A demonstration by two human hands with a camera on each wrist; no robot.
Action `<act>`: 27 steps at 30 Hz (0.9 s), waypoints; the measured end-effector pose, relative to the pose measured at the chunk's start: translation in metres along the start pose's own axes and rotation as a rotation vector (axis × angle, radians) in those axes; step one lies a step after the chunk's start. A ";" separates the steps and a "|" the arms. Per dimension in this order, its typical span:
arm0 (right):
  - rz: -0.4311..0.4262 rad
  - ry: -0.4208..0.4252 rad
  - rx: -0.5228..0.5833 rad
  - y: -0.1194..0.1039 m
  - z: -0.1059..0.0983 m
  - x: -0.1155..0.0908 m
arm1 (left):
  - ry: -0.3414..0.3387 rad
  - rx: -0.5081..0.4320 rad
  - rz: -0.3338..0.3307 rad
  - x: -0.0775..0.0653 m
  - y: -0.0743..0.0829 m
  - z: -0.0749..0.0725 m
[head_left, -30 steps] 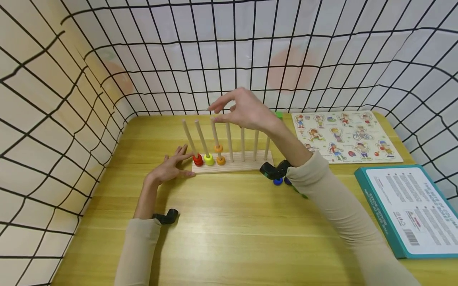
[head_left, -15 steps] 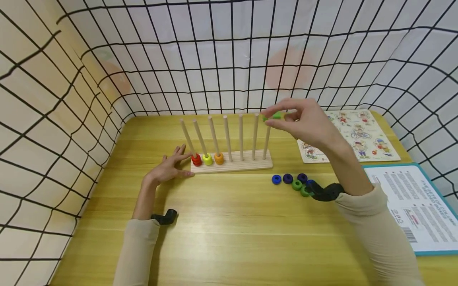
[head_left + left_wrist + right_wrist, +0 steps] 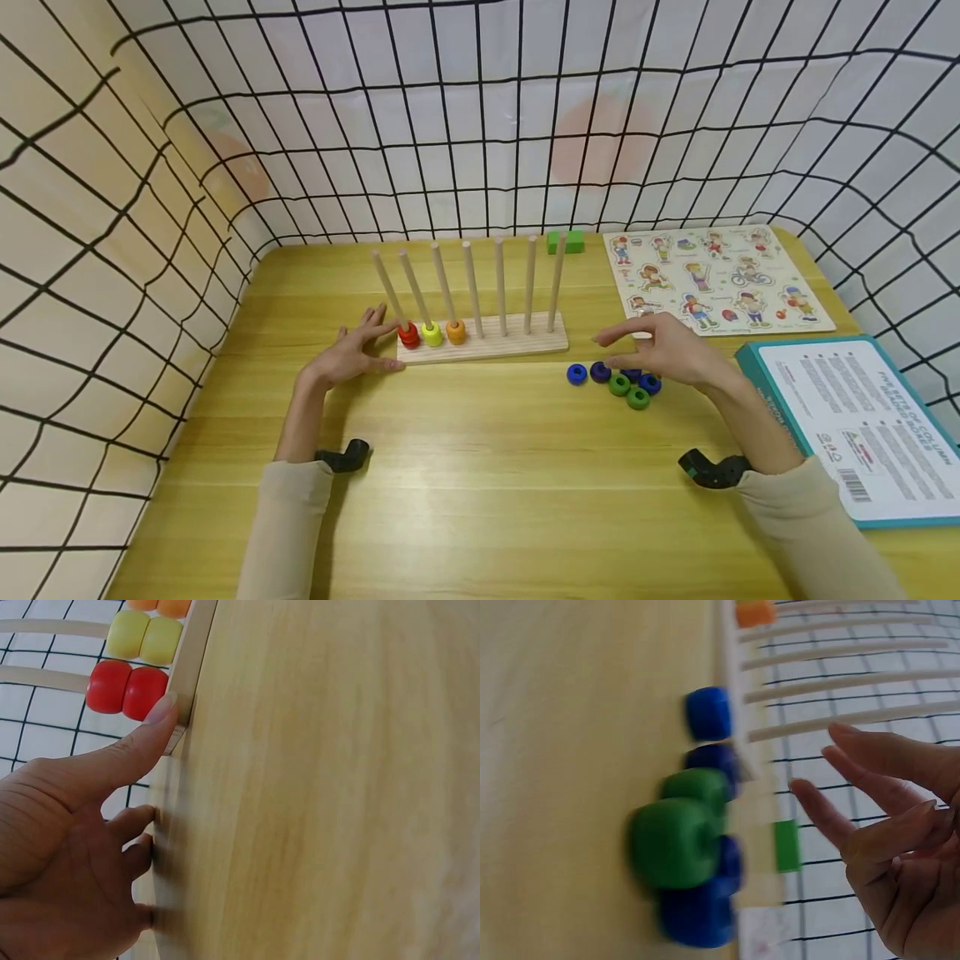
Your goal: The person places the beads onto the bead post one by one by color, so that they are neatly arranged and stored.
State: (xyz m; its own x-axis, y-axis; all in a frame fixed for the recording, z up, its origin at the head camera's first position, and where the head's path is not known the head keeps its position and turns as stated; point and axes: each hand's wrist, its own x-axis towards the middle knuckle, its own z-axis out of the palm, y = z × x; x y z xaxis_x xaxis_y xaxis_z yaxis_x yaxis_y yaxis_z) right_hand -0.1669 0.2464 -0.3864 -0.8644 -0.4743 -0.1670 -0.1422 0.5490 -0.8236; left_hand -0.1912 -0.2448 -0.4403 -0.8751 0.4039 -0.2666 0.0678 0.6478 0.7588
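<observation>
Tabletop [image 3: 480,475] beneath parted right fingers [image 3: 904,756]

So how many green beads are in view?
2, both loose on the table, right of the pegged stand: one green bead farther back, the other green bead nearer the person. The right hand might hide more.

Head view looks forward, down from above — close wrist views share the pegboard [image 3: 489,345].
</observation>
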 end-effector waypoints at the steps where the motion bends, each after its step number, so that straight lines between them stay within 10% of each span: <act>1: 0.011 -0.013 -0.001 0.005 0.002 0.001 | 0.001 -0.001 0.000 0.000 0.000 0.000; 10: 0.059 -0.051 -0.182 0.024 0.015 0.008 | 0.002 -0.006 -0.003 0.000 0.000 0.000; 27: 0.036 -0.017 -0.182 0.029 0.020 0.012 | 0.000 -0.009 -0.002 0.002 0.000 0.000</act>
State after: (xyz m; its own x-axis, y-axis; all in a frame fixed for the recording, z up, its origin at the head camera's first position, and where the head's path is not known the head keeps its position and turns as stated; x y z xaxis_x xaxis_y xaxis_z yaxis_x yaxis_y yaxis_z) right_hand -0.1716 0.2426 -0.4231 -0.8626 -0.4624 -0.2052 -0.1972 0.6809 -0.7053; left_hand -0.1929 -0.2441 -0.4406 -0.8751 0.4026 -0.2684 0.0615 0.6427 0.7636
